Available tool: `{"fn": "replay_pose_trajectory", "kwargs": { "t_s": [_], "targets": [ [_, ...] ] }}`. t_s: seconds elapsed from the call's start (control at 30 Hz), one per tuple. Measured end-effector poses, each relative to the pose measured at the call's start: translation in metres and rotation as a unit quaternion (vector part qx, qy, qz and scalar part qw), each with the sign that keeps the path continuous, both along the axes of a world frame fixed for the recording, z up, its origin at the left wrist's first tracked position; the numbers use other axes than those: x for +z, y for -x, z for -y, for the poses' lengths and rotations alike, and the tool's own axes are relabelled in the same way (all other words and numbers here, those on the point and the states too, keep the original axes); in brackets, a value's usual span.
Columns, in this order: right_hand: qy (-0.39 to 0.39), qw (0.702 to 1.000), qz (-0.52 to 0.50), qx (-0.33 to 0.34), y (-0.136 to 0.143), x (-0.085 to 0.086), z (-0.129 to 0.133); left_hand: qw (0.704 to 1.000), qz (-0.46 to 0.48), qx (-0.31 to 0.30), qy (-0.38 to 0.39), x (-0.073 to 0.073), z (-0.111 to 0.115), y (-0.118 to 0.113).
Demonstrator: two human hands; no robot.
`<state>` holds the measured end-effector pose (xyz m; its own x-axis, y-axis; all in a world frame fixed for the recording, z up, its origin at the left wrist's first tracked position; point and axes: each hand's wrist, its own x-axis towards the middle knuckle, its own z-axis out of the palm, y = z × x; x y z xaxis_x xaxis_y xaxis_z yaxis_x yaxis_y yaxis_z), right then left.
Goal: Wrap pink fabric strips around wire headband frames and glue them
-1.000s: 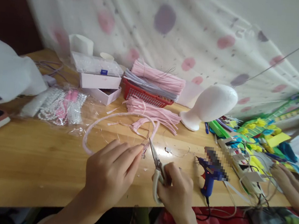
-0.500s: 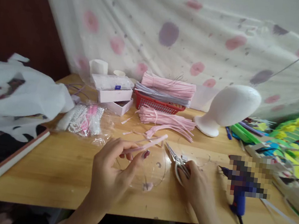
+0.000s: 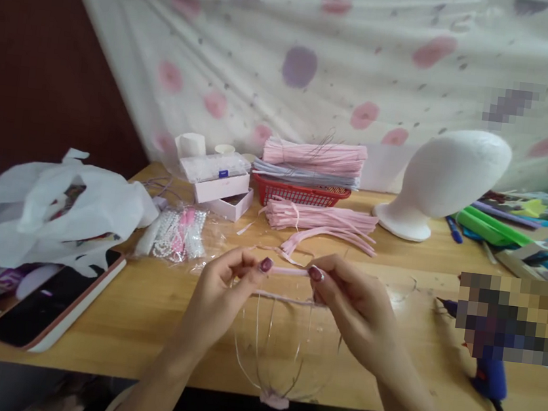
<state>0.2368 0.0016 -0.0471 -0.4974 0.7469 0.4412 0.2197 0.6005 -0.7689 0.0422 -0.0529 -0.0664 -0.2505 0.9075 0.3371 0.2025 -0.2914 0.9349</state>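
A short stretch of pink pipe cleaner (image 3: 289, 271) runs level between my two hands. My left hand (image 3: 224, 292) pinches its left end, thumb against fingers. At the other end my right hand (image 3: 354, 307) pinches it the same way. Beneath them hangs a frame of thin curved wires (image 3: 269, 337), with a lilac strip (image 3: 288, 299) across its top and a small pink lump (image 3: 274, 400) where the wires meet low down. My fingers hide parts of the frame's upper edge. No scissors show in the current view.
Pink pipe cleaner bundles (image 3: 322, 219) lie ahead, before a red basket (image 3: 300, 194). A white foam head (image 3: 450, 179) stands to their right. Nearer right is a blue glue gun (image 3: 489, 375). Leftward are bagged beads (image 3: 176, 234), a phone (image 3: 55, 302) and a white plastic bag (image 3: 66, 208).
My right hand has let go of the scissors and now pinches the pink pipe cleaner beside my left hand. The wire frame has come nearer, hanging under both hands. The view has shifted slightly.
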Motion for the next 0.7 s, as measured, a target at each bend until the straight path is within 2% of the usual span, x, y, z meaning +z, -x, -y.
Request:
{"fn": "replay_pose_trajectory", "kwargs": {
  "t_s": [0.07,0.17,0.23,0.3,0.37,0.5,0.7],
  "targets": [
    [0.09,0.995,-0.042,0.012,0.001,-0.003,-0.009,1.0,-0.006,-0.023,0.012,0.0,-0.002,0.007],
    [0.218,0.971,-0.088,0.042,0.001,-0.003,-0.019,0.999,-0.011,-0.047,0.006,0.006,-0.003,0.014],
    [0.281,0.952,-0.106,0.056,0.002,0.0,-0.022,0.998,-0.003,-0.061,0.013,0.015,-0.005,0.016],
    [0.32,0.939,-0.111,0.064,0.003,0.005,-0.024,0.994,0.016,-0.088,0.062,0.024,-0.008,0.017],
    [0.338,0.931,-0.111,0.076,0.003,0.007,-0.025,0.982,0.051,-0.128,0.133,0.033,-0.014,0.018],
    [0.343,0.927,-0.118,0.099,0.003,0.007,-0.024,0.931,0.134,-0.218,0.259,0.04,-0.027,0.023],
    [0.34,0.93,-0.104,0.089,0.0,0.007,-0.02,0.899,0.137,-0.259,0.324,0.035,-0.027,0.024]
  ]
}}
